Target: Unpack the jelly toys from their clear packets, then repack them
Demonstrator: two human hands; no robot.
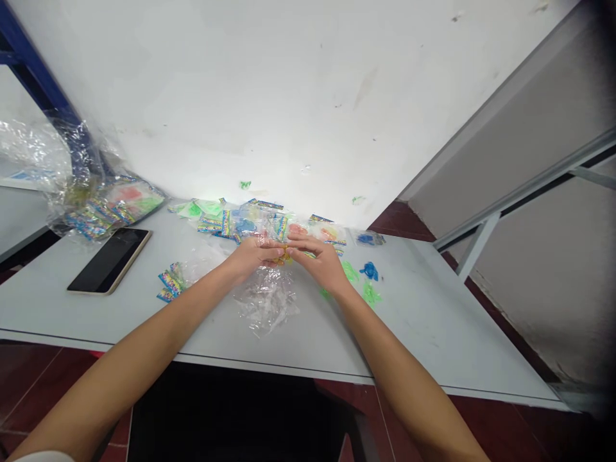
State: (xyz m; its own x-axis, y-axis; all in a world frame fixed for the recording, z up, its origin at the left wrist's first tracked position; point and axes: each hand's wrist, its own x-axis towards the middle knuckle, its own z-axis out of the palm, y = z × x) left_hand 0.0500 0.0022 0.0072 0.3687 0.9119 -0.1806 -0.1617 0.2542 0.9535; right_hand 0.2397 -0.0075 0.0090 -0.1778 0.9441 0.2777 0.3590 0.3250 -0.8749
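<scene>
Left of the heap of crumpled clear film (266, 301), the left forearm slants up and inward; the left hand (251, 255) lies just beyond the heap, its fingers straight, pointing right and closed narrowly on a small, glossy yellow piece (285, 255). That piece sits just past the heap's far right edge. Beyond the heap to the right, the right hand (321, 258) mirrors this pose, fingers stretched leftward and pinching the same piece; its exact shape is hidden.

Far left of the heap lies a shiny, wrinkled clear bag (113, 208) of packets, then a flat, dark phone (110, 262) with rounded corners. Nearer on the left are blue-and-yellow printed strips (169, 283). Beyond the heap spread flat see-through packets (246, 224). On its right lie a curled blue piece (369, 271) and thin, translucent green pieces (371, 294).
</scene>
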